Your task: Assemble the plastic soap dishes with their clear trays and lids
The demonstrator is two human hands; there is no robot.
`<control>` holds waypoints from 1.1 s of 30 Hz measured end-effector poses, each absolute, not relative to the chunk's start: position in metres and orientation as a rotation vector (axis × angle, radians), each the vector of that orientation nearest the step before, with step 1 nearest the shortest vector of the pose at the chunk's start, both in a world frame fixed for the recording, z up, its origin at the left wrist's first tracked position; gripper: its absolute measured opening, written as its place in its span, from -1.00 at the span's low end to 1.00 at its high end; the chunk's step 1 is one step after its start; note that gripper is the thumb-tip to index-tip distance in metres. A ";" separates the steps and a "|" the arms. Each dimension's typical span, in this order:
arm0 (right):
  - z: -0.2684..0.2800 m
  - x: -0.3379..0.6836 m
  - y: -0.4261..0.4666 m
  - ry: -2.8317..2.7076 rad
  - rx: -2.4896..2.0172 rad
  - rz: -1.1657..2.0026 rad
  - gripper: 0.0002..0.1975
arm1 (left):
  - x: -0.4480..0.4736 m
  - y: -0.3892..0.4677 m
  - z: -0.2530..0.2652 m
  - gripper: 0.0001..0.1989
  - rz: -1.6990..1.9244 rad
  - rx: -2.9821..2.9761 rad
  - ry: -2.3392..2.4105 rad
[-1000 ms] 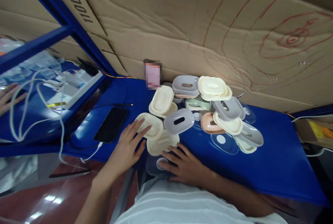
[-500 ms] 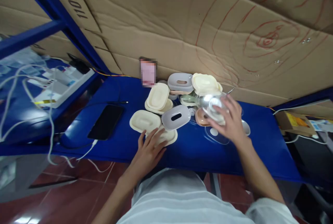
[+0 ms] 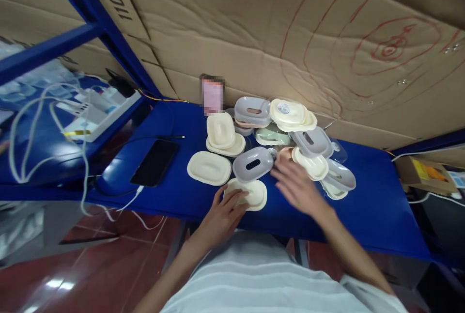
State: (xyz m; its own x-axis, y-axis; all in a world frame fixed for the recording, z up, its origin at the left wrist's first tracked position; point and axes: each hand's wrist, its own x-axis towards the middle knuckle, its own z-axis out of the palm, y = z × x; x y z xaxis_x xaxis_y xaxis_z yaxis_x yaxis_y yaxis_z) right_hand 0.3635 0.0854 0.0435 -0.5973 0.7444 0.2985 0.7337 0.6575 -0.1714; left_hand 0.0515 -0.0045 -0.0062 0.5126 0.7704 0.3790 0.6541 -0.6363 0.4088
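Observation:
My left hand (image 3: pixel 228 212) rests its fingers, fairly stretched, on a cream oval plastic lid-like piece (image 3: pixel 258 195) at the front of the table. My right hand (image 3: pixel 298 188) is open and slightly blurred, its fingertips close to a grey oval piece with a slot (image 3: pixel 250 172); I cannot tell if they touch it. Behind that hand, a peach piece (image 3: pixel 285 153) is partly hidden. To its right lie a cream piece (image 3: pixel 313 165) and another grey slotted piece (image 3: pixel 337 176). A single cream piece (image 3: pixel 209 167) sits left of the grey one.
Stacked cream (image 3: pixel 221 130), grey (image 3: pixel 252 108) and green (image 3: pixel 271 135) pieces fill the back of the blue table (image 3: pixel 370 196). A black phone (image 3: pixel 154 163) with a white cable lies left. Cardboard (image 3: pixel 218 27) walls the back; a small carton (image 3: pixel 425 175) stands right.
My right hand has let go of the clear plastic piece it held and moved down and left. Cream and grey pieces now show at the right. My left hand stays at the front cream piece.

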 end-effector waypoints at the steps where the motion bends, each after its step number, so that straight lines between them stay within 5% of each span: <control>1: 0.029 0.354 0.061 -2.574 -1.130 0.102 -0.58 | 0.053 -0.002 -0.008 -0.76 0.789 2.540 1.178; 9: -0.012 0.328 -0.016 -2.383 -1.359 0.238 -0.46 | 0.045 0.004 -0.005 -0.65 0.811 2.534 1.012; 14: -0.017 0.328 -0.009 -2.293 -1.376 0.308 -0.51 | 0.058 0.022 0.006 -0.47 0.931 2.436 1.395; 21: -0.022 0.329 -0.003 -2.221 -1.358 0.368 -0.59 | 0.064 0.057 -0.015 -0.77 1.103 2.338 1.490; 33: -0.012 0.329 -0.011 -2.077 -1.267 0.145 -0.71 | 0.053 0.027 -0.011 -0.64 1.178 2.463 1.367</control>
State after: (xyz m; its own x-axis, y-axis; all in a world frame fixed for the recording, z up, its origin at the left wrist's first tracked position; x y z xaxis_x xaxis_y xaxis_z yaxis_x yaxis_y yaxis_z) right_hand 0.3293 -0.0106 -0.0123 -0.2863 0.8190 0.4974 0.7420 0.5179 -0.4257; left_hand 0.0534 0.0273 -0.0109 0.3028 0.7547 0.5821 0.6870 -0.5961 0.4156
